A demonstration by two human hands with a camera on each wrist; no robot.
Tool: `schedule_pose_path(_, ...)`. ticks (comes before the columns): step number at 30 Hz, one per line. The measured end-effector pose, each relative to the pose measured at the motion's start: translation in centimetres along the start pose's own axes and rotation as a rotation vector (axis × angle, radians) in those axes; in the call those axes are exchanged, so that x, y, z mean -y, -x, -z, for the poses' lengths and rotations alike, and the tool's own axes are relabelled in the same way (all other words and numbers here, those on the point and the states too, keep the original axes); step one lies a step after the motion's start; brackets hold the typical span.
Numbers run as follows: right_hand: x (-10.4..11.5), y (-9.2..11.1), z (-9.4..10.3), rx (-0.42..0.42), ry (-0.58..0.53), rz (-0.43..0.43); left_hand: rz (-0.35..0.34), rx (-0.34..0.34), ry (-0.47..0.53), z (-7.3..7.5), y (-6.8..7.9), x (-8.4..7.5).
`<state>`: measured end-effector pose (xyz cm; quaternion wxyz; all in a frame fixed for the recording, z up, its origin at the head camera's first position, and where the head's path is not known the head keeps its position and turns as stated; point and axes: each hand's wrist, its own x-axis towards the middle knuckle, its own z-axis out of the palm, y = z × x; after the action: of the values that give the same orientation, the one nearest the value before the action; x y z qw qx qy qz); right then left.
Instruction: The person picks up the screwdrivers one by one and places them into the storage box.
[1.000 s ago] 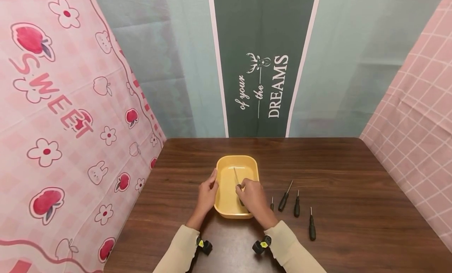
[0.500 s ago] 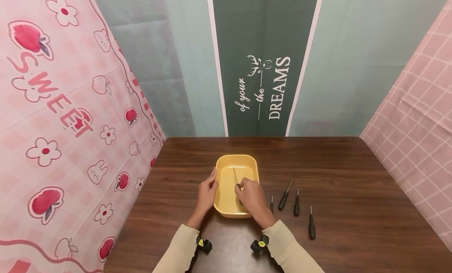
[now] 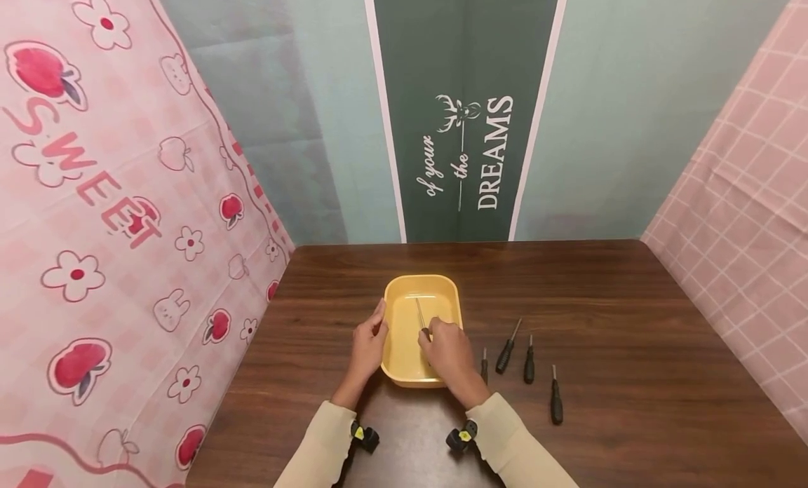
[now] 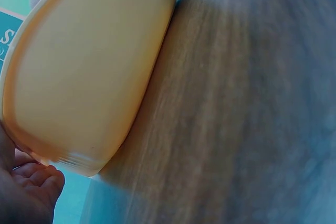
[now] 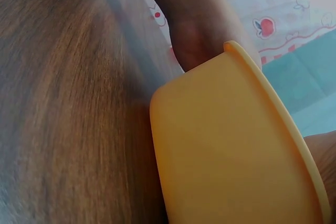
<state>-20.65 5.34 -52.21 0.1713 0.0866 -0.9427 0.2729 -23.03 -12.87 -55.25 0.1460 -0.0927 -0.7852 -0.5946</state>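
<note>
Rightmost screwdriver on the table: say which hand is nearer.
Right. The right hand is over the yellow container, left of that screwdriver; the left hand is farther off, at the container's left side.

Soft light leaves a pale sheen on the tabletop (image 3: 412,432), blurred in the left wrist view.

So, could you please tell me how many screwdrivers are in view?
5: one screwdriver in the right hand, four screwdrivers on the table, right of the tub. More may be hidden.
</note>
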Motion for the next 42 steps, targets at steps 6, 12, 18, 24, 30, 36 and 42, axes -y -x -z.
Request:
schedule_pose_path(6,0.1,0.1,0.0,-0.009,0.017,-0.003,-0.019,0.020,-0.005,0.3,0.4,-2.3)
schedule_pose_path(12,0.4,0.4,-0.2,0.002,0.034,-0.009,-0.019,0.027,-0.009,0.9,0.9,-4.2)
schedule_pose_path(18,0.3,0.3,-0.4,0.009,0.046,-0.021,-0.022,0.023,-0.018,1.0,1.0,-4.2)
schedule_pose_path(24,0.3,0.4,-0.5,0.016,0.053,-0.020,-0.022,0.022,-0.017,1.0,1.0,-4.1)
schedule_pose_path(30,0.3,0.4,-0.6,0.038,0.068,-0.015,-0.021,0.023,-0.001,1.0,1.0,-4.0)
schedule_pose_path(36,0.4,0.5,-0.6,0.056,0.064,-0.020,-0.021,0.024,0.001,1.0,1.1,-3.9)
schedule_pose_path(42,0.4,0.6,-0.8,0.059,0.073,-0.020,-0.035,0.027,0.003,1.0,1.1,-3.8)
